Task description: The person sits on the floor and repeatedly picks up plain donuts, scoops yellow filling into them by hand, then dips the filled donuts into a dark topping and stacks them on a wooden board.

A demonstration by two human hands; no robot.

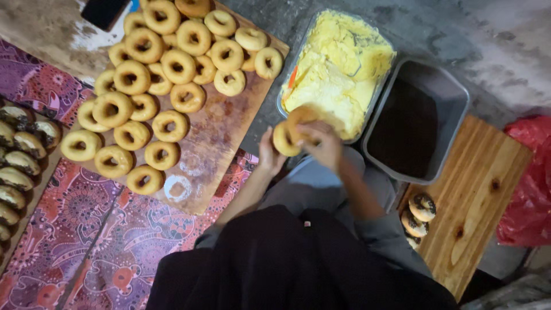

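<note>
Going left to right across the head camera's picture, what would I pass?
Filled doughnuts on the left edge → board of plain ring doughnuts → tray of yellow cream → grey tub of dark sprinkles → red plastic bag.

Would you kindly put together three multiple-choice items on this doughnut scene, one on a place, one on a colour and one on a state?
1. Where do the plain ring doughnuts lie?
A. On the large wooden board beside the tub of yellow cream
B. In the grey tub
C. On the red plastic bag

2. What colour is the filling of the grey rectangular tub?
A. White
B. Dark brown
C. Green

3. What is the state of the person's hands?
A. Both resting flat on the floor
B. Both gripping a knife
C. Both on one doughnut held near the cream

Answers:
1 A: the rings crowd the large wooden board, beside the clear tub of yellow cream.
2 B: its contents look dark brown.
3 C: the left hand and right hand hold a round doughnut between them by the cream tub's edge.
</note>
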